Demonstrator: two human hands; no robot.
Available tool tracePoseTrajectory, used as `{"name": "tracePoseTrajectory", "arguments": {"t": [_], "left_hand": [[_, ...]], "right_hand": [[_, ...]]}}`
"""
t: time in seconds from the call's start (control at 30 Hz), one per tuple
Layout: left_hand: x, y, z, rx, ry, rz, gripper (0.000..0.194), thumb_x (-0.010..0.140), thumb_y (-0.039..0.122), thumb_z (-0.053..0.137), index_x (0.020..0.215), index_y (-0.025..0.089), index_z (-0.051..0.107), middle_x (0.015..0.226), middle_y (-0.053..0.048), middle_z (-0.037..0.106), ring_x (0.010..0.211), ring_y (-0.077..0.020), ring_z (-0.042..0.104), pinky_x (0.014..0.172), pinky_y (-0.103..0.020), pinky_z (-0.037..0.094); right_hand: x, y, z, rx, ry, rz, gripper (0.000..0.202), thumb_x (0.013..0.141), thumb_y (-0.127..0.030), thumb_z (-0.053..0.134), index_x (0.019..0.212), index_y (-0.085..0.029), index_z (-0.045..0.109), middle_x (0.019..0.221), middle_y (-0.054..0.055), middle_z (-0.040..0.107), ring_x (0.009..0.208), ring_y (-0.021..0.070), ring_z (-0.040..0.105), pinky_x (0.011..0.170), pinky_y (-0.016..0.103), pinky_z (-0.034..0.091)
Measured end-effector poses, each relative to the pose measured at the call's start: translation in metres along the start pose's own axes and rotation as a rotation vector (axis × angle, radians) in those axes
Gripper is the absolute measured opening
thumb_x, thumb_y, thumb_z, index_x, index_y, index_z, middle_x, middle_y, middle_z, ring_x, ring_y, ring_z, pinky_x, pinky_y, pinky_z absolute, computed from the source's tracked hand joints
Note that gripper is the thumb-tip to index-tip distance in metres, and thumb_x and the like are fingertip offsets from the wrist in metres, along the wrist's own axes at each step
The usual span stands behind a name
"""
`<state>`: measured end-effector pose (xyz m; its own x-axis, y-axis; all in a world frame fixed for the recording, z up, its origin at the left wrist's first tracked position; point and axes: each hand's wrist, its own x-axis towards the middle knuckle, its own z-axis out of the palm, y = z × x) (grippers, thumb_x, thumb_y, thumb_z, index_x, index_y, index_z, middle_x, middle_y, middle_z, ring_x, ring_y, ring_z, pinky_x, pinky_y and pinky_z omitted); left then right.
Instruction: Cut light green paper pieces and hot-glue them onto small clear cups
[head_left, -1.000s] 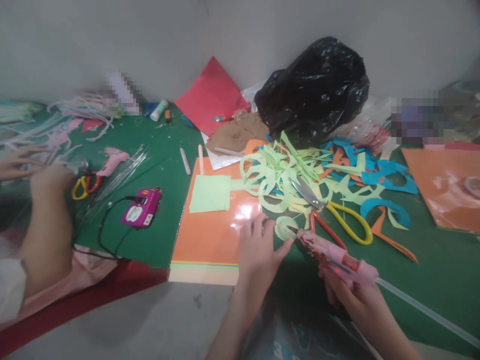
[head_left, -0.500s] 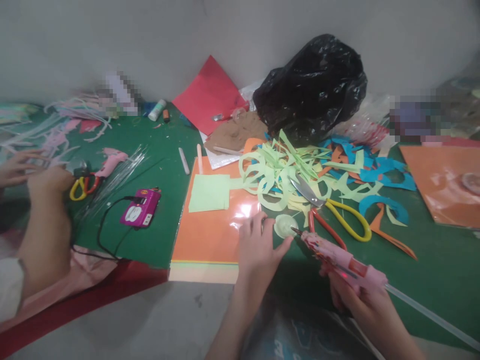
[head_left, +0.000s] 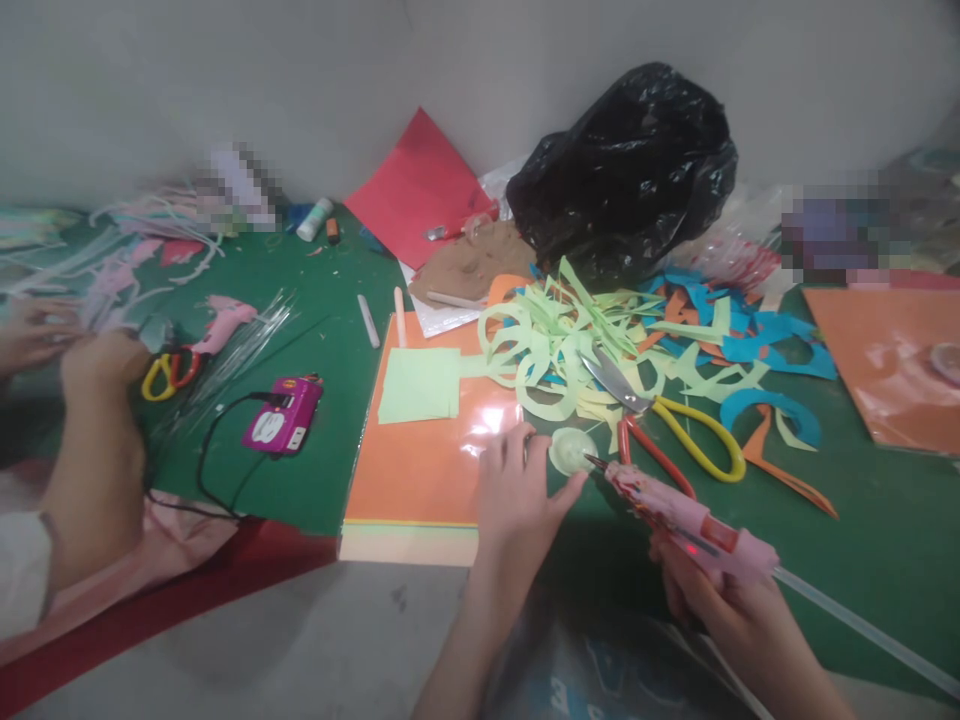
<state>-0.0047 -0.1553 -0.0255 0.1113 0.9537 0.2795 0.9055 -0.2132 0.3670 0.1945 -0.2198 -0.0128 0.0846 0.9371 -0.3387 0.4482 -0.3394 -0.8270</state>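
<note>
My left hand (head_left: 517, 490) grips a small round pale green paper piece (head_left: 568, 450) by its edge, between thumb and fingers. It looks like a coiled paper rosette. In my right hand (head_left: 724, 600) is a pink hot glue gun (head_left: 675, 512), its red light on and a long clear glue stick out of its back. The gun's dark nozzle points at the right edge of the green paper piece, touching or very close to it. Just beyond lies a pair of scissors (head_left: 694, 440) with one yellow and one red handle, blades apart.
Green, blue and orange paper scraps (head_left: 562, 320) are heaped ahead, before a black plastic bag (head_left: 630, 180). Green paper squares (head_left: 420, 385) lie on a pack of orange paper (head_left: 412, 470). To the left are a purple power socket (head_left: 283, 415) with a cord and another person's arm (head_left: 105, 430).
Both hands, the paper piece and the glue gun keep nearly the same position. The view shifts very slightly, and the other person's hand at the left moves a little.
</note>
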Motion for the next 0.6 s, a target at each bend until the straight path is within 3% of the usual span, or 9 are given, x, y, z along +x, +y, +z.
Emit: {"name": "tracePoseTrajectory", "arguments": {"t": [0.13,0.6], "left_hand": [[0.0,0.0,0.0,-0.006,-0.007,0.001,0.033,0.085,0.044,0.073,0.103,0.018,0.06,0.116,-0.009,0.064,0.108,-0.0274,0.057,0.09,-0.041,0.048],[0.0,0.0,0.001,0.003,-0.02,-0.012,0.034,0.085,0.046,0.072,0.103,0.019,0.061,0.116,-0.008,0.064,0.107,-0.0267,0.057,0.091,-0.04,0.047]], "right_hand": [[0.001,-0.001,-0.001,-0.036,-0.015,-0.023,0.057,0.086,-0.065,0.048,0.051,-0.02,0.053,0.044,0.004,0.052,0.041,0.0134,0.051,0.042,0.024,0.041],[-0.002,0.009,-0.003,-0.019,-0.019,-0.018,0.054,0.086,-0.062,0.052,0.052,-0.02,0.055,0.048,0.004,0.054,0.046,0.0133,0.053,0.045,0.022,0.043]]}}
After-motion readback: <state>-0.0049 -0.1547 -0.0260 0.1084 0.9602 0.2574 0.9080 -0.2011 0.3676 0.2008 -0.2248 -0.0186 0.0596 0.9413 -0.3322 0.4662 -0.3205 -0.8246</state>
